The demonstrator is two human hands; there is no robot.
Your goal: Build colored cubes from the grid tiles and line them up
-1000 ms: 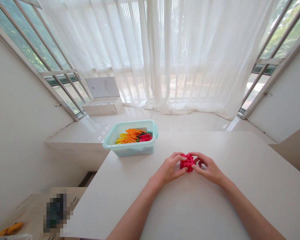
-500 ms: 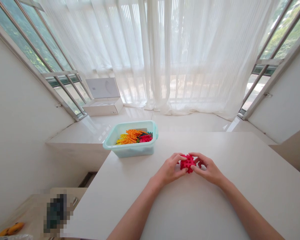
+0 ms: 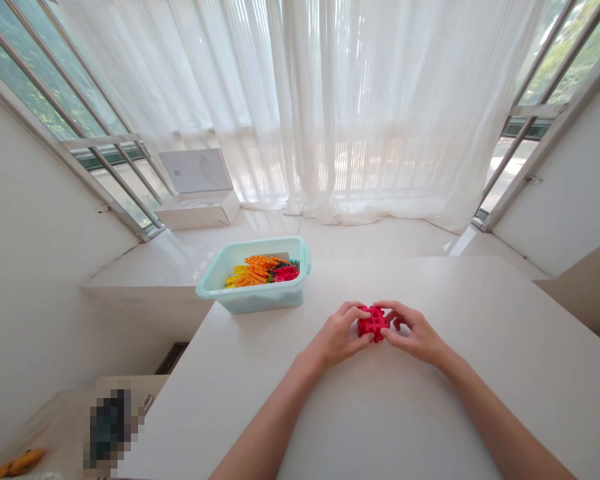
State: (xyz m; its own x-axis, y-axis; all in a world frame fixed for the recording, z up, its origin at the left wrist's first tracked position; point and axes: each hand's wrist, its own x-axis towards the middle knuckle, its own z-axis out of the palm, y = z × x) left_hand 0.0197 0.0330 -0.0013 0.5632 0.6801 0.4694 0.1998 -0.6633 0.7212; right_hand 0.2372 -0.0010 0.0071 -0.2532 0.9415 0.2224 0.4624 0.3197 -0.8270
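Sheer white curtain [image 3: 330,113] covers the centre glazing, upper frame; daylight diffuse and bright. Metal-framed windows [image 3: 35,87] upper left and upper right show greenery. White walls [image 3: 30,267] both sides. Glossy white ledge [image 3: 170,263] centre left carries an open white box [image 3: 197,200]. White table [image 3: 380,420] fills lower frame.

Bright daylight pours through the curtain [image 3: 330,107] at the top centre, nearly washing it out. The desk [image 3: 380,413] glows pale, with soft shadows under the hands. Wide-angle distortion bends the window frames at the upper corners. A pixelated patch sits at lower left.
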